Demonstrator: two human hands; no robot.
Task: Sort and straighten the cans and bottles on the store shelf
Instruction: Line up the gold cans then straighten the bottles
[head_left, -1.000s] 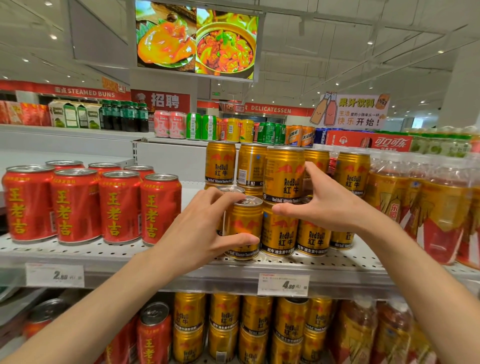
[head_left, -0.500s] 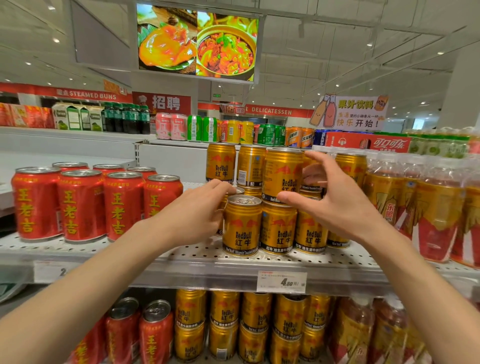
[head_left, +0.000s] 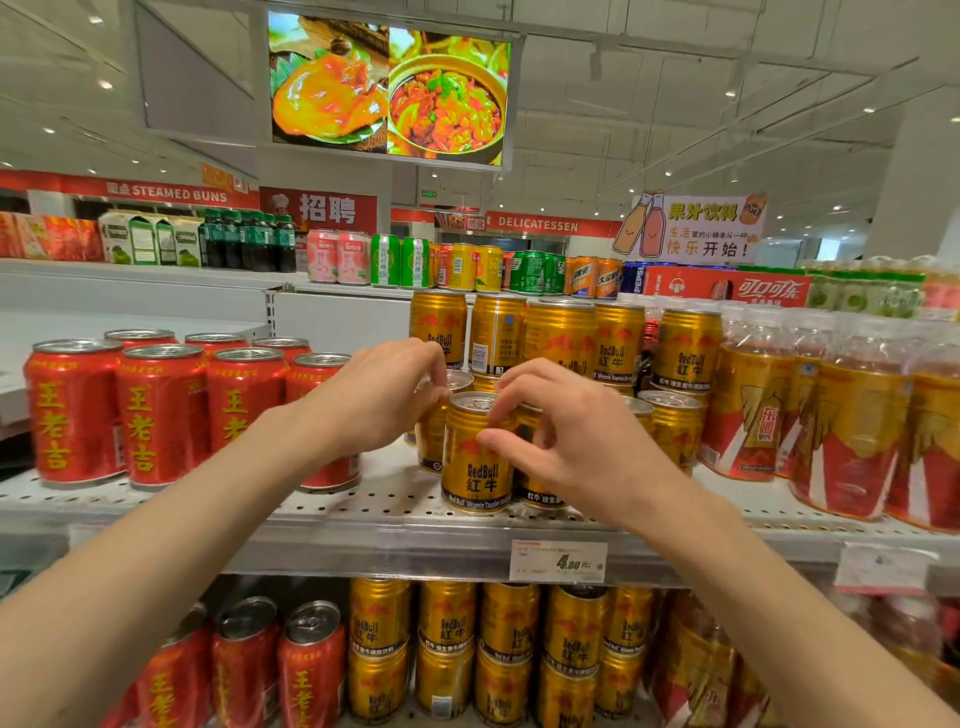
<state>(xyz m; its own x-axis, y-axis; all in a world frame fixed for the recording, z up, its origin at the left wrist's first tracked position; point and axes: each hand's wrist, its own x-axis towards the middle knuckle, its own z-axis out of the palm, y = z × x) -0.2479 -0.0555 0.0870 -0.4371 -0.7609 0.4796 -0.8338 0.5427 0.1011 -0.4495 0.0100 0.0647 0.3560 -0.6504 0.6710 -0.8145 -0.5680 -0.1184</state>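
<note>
A gold Red Bull can (head_left: 474, 467) stands upright at the front of the white perforated shelf (head_left: 384, 501). My right hand (head_left: 566, 441) pinches its top rim between thumb and fingers. My left hand (head_left: 376, 397) curls its fingertips around the top of another gold can (head_left: 435, 441) just behind and to the left. More gold cans (head_left: 558, 338) are stacked two high behind and to the right, partly hidden by my hands.
Red herbal-tea cans (head_left: 161, 415) stand in rows on the left of the shelf. Orange-labelled drink bottles (head_left: 852, 415) crowd the right. A price tag (head_left: 558, 561) hangs on the shelf edge. Gold cans (head_left: 447, 649) and red cans (head_left: 306, 670) fill the shelf below.
My right hand left the stacked cans and came left onto the front can's top. My left hand let go of the front can and moved to the can behind it.
</note>
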